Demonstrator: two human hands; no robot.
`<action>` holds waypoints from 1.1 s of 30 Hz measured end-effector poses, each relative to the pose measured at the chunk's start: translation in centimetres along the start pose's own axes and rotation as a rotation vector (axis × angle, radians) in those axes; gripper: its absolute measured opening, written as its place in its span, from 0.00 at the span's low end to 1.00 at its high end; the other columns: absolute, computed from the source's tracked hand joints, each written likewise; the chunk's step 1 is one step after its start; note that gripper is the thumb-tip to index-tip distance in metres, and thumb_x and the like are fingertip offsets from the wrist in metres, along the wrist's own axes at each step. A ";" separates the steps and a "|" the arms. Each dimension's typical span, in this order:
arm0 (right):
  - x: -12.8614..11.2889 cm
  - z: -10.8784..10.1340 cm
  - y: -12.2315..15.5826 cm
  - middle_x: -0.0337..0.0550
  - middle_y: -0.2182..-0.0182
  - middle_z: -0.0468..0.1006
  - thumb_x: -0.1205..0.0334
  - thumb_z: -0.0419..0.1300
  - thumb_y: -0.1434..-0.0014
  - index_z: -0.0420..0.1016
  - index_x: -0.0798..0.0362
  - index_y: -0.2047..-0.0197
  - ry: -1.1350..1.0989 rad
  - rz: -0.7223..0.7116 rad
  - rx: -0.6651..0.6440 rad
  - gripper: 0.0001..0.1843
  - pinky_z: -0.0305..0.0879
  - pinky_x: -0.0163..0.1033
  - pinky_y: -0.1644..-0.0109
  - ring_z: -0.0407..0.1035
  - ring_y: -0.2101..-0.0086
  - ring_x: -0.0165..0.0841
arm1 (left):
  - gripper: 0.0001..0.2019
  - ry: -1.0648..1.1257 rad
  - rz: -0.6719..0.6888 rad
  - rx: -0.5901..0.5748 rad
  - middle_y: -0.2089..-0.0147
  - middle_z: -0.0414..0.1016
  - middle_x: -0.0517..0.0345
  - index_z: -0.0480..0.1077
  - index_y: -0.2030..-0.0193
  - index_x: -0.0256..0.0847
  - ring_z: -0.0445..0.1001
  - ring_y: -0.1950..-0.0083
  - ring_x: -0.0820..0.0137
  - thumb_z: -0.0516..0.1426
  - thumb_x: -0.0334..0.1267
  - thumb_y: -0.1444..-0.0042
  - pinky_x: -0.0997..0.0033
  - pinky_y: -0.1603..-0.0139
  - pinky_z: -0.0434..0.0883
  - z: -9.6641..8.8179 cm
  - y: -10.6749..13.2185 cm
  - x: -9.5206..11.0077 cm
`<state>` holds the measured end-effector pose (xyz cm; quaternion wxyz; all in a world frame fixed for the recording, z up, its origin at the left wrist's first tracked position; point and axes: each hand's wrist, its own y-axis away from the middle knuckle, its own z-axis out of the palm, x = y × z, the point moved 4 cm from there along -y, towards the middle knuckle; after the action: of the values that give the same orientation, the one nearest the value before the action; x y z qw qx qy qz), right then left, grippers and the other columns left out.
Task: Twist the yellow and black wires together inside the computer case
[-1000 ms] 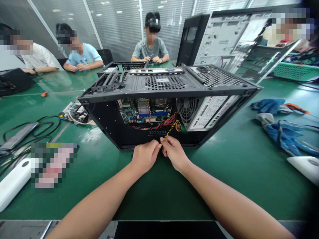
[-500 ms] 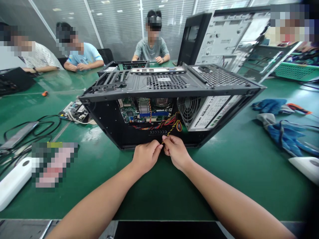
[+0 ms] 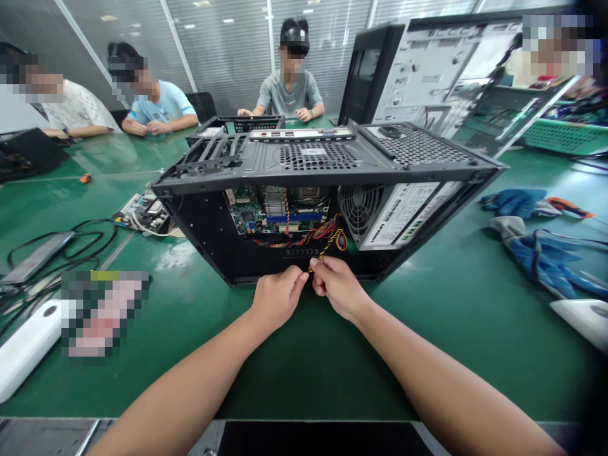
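Observation:
In the head view an open black computer case (image 3: pixel 199 244) lies on its side, its open face toward me. Inside it are a green motherboard (image 3: pixel 249 216), a bundle of red and black wires (image 3: pixel 304 237) and a power supply (image 3: pixel 403 215) with a fan grille. A black-and-yellow twisted cable (image 3: pixel 327 244) runs out from the bundle to my fingers. My left hand (image 3: pixel 279 294) and my right hand (image 3: pixel 336 286) are close together at the case's near lower edge, both pinching this cable. Its end is hidden by the fingers.
Blue work gloves (image 3: pixel 536 259) and an orange-handled tool (image 3: pixel 567 207) lie at right. At left are black cables (image 3: pixel 95 244), a circuit board (image 3: pixel 142 212) and a white device (image 3: pixel 33 348). Several people sit around the green table (image 3: pixel 304 373). Another case (image 3: pixel 380 76) stands behind at right.
My hands keep their pinch on the cable and have barely moved. Across the table, a person's hand has shifted slightly.

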<state>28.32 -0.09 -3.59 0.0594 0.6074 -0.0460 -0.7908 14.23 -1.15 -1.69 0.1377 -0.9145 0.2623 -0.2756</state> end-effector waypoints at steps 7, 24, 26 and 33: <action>0.1 -0.1 -0.1 0.29 0.85 0.62 0.41 0.70 0.51 0.61 0.51 0.76 -0.008 -0.004 -0.001 0.26 0.51 0.33 0.80 0.57 0.84 0.24 | 0.14 -0.078 0.054 0.069 0.74 0.76 0.60 0.70 0.65 0.41 0.74 0.75 0.72 0.49 0.43 0.30 0.74 0.74 0.61 0.1 0.1 0.0; 0.3 0.2 0.0 0.28 0.86 0.60 0.42 0.69 0.50 0.59 0.50 0.77 -0.014 -0.045 0.044 0.26 0.49 0.32 0.81 0.55 0.86 0.23 | 0.11 -0.125 0.085 0.120 0.67 0.77 0.57 0.70 0.62 0.41 0.75 0.67 0.71 0.51 0.41 0.31 0.72 0.68 0.66 0.1 0.1 0.6; 0.4 0.3 0.1 0.28 0.86 0.59 0.42 0.68 0.48 0.59 0.50 0.77 0.016 -0.085 0.078 0.26 0.49 0.32 0.81 0.55 0.86 0.23 | 0.11 -0.138 0.085 0.111 0.68 0.76 0.58 0.69 0.63 0.41 0.75 0.68 0.70 0.51 0.40 0.31 0.72 0.68 0.65 0.2 0.0 0.5; 1.1 0.4 0.3 0.28 0.87 0.58 0.43 0.64 0.44 0.58 0.48 0.77 0.060 -0.118 0.164 0.25 0.49 0.33 0.83 0.54 0.87 0.24 | 0.12 -0.202 0.081 0.055 0.70 0.75 0.59 0.67 0.65 0.41 0.74 0.70 0.70 0.48 0.38 0.30 0.70 0.69 0.64 0.4 -0.4 0.7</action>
<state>27.66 -0.52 -4.47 -0.0358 0.6354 -0.0732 -0.7679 15.14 -1.18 -1.51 0.1996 -0.9221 0.2761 -0.1833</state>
